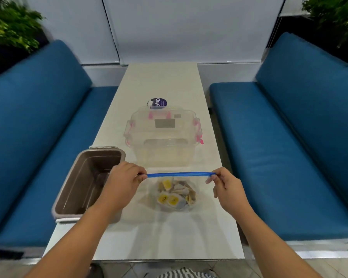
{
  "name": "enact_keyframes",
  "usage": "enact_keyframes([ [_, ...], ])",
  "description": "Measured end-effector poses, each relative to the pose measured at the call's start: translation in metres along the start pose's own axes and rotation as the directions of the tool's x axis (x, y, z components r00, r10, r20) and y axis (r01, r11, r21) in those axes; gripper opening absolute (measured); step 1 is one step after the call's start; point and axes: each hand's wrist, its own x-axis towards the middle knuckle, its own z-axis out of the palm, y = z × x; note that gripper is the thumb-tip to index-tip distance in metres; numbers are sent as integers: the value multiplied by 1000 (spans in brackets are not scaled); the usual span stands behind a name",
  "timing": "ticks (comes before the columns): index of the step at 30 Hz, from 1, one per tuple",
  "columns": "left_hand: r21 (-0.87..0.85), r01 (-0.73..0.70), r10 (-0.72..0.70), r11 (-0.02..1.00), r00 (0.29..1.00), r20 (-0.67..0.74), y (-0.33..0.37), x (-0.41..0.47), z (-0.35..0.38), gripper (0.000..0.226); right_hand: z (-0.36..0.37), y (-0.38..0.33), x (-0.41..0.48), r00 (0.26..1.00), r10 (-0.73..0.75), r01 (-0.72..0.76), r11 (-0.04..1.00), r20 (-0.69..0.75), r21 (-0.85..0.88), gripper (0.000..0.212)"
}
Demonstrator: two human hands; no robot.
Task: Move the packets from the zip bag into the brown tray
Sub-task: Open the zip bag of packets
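Hands (123, 182) (227, 189) pinch zip bag (176, 194) between them.

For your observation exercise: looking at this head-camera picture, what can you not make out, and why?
- Packets in the zip bag: count unclear; they overlap, print too small.
- Blue zip strip: sealed or open, cannot tell; ends hidden by left hand and right hand fingers.
- Brown tray: near right corner covered by the left forearm.
- Purple label: partly hidden behind the clear box.

Clear bag (149, 199) with blue zip (180, 174), yellow-and-white packets (176, 194); brown tray (68, 197); blue benches (289, 137); pink-clipped box (163, 137)
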Motion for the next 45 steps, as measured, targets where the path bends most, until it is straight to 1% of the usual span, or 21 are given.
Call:
enact_keyframes([
  [2, -55, -16, 15, 998, 1000, -21, 3, -3, 0, 8, -1, 0, 2, 1000, -13, 14, 1000, -13, 20, 28],
  [5, -108, -50, 49, 993, 999, -7, 20, 3, 0, 31, -5, 1, 4, 999, -33, 34, 999, -26, 33, 29],
  [8, -144, -54, 66, 988, 995, 80, 46, 17, 5, 43, -6, 1, 4, 997, -71, 72, 997, -25, 22, 26],
  [11, -162, -62, 91, 985, 980, 179, 67, 35, 12, 36, -5, -1, 3, 997, -67, 68, 997, -38, 36, 16],
  [13, -155, -38, 87, 987, 944, 317, 78, 44, 15, 36, -3, -4, 1, 997, -33, 39, 996, -69, 84, 9],
  [15, -147, 32, 31, 989, 913, 407, 85, 49, 19, 25, 0, -7, -5, 989, 9, 8, 994, -149, 110, 14],
  [17, -247, 165, -61, 955, 923, 381, 88, 47, 23, 17, 3, -10, -10, 982, 31, -14, 996, -188, 88, 26],
  [18, -321, 233, -112, 918, 929, 353, 90, 45, 25, 17, 5, -12, -11, 989, 30, -25, 999, -144, 38, 35],
  [20, -443, 323, -199, 836, 932, 304, 95, 41, 28, 17, 12, -19, -11, 994, 77, -69, 993, 83, -95, 56],
  [22, -551, 377, -268, 745, 925, 270, 103, 37, 30, 18, 19, -28, -7, 915, 217, -186, 975, 340, -122, 68],
  [24, -646, 431, -346, 630, 900, 264, 111, 34, 32, 17, 25, -36, -3, 819, 333, -357, 933, 468, -38, 61],
  [26, -737, 480, -430, 475, 858, 281, 116, 29, 37, 13, 30, -41, 2, 788, 380, -471, 879, 484, 76, 45],
  [29, -830, 530, -541, 175, 756, 369, 120, 22, 42, 11, 35, -35, 9, 785, 434, -575, 776, 442, 259, 21],
  [31, -848, 524, -578, 76, 717, 391, 119, 16, 43, 19, 35, -29, 14, 759, 474, -646, 631, 447, 429, 15],
  [33, -855, 513, -596, 78, 711, 372, 118, 9, 43, 34, 33, -23, 21, 709, 518, -700, 428, 479, 572, 16],
  [35, -832, 540, -629, 127, 693, 354, 118, 1, 42, 41, 30, -18, 28, 661, 510, -728, 258, 550, 635, 20],
  [38, -794, 589, -659, 150, 659, 363, 117, -8, 42, 33, 27, -15, 33, 631, 441, -742, 100, 639, 663, 28],
  [40, -777, 605, -664, 176, 655, 360, 115, -14, 47, 26, 31, -13, 33, 628, 420, -736, 45, 655, 676, 27],
  [42, -742, 624, -665, 246, 666, 339, 114, -20, 51, 19, 35, -12, 31, 623, 403, -740, 28, 670, 672, 24],
  [43, -719, 638, -665, 276, 667, 336, 116, -22, 53, 22, 35, -12, 31, 619, 377, -751, 29, 689, 659, 23],
  [45, -693, 657, -662, 296, 664, 347, 120, -24, 54, 37, 34, -13, 30, 612, 327, -781, 104, 720, 616, 31],
])
